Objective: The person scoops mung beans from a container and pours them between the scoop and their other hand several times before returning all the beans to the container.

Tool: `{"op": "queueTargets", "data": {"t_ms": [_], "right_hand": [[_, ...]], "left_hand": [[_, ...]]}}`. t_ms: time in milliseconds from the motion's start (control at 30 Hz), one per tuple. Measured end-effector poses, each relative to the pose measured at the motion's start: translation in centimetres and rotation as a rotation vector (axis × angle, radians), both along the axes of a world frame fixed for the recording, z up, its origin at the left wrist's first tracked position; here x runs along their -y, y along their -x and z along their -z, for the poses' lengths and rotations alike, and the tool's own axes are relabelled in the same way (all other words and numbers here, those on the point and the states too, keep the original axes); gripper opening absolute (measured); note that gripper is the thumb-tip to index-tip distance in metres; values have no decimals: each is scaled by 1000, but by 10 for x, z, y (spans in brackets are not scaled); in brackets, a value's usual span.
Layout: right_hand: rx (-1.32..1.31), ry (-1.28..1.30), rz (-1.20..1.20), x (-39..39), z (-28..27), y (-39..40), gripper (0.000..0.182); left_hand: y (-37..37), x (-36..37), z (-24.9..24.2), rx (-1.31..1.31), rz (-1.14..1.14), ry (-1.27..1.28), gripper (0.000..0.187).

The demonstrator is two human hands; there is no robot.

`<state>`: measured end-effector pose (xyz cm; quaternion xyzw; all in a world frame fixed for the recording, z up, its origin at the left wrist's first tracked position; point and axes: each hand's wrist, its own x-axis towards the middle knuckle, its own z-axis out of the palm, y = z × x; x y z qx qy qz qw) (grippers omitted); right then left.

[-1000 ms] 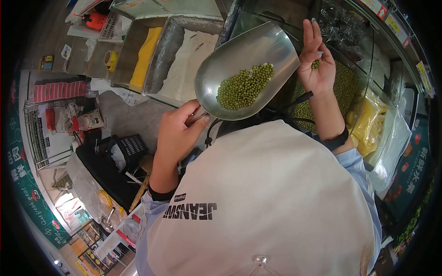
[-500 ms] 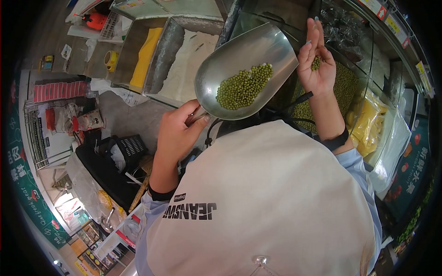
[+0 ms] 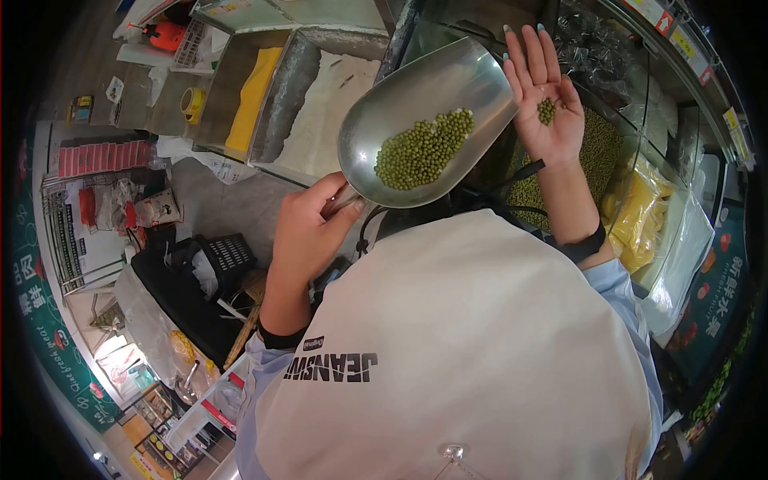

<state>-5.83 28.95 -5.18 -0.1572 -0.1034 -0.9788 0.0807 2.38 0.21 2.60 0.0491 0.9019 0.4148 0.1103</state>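
My left hand (image 3: 308, 228) is closed round the handle of a metal scoop (image 3: 416, 88). A heap of green mung beans (image 3: 424, 152) lies in the scoop, which is tipped slightly. Beside the scoop's front edge, my right hand (image 3: 548, 124) is held palm up with its fingers stretched out. A small cluster of mung beans (image 3: 546, 110) rests on that palm. Below and behind the right wrist, a bin full of mung beans (image 3: 596, 152) shows in part; the forearm covers some of it.
At the upper left stands a bin of whitish powder or flour (image 3: 328, 112), next to a bin with a yellow sheet (image 3: 254, 100). To the right are yellow plastic-wrapped goods (image 3: 640, 212) and dark bagged goods (image 3: 592, 48). A black basket (image 3: 228, 256) sits at lower left.
My right hand has unfolded: its fingers were more curled together and now stretch out, with the beans plainer on the palm. The scoop and left hand have hardly moved.
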Motion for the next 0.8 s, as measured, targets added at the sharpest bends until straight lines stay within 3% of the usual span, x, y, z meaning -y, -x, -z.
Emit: {"op": "queueTargets", "data": {"t_ms": [167, 367, 800], "right_hand": [[8, -140, 80, 5, -3, -1, 62], [23, -91, -36, 8, -2, -1, 67], [146, -280, -16, 13, -6, -5, 60]], "left_hand": [[3, -3, -6, -52, 17, 33, 29], [15, -9, -14, -150, 84, 209, 26], [27, -12, -21, -183, 150, 282, 26]]}}
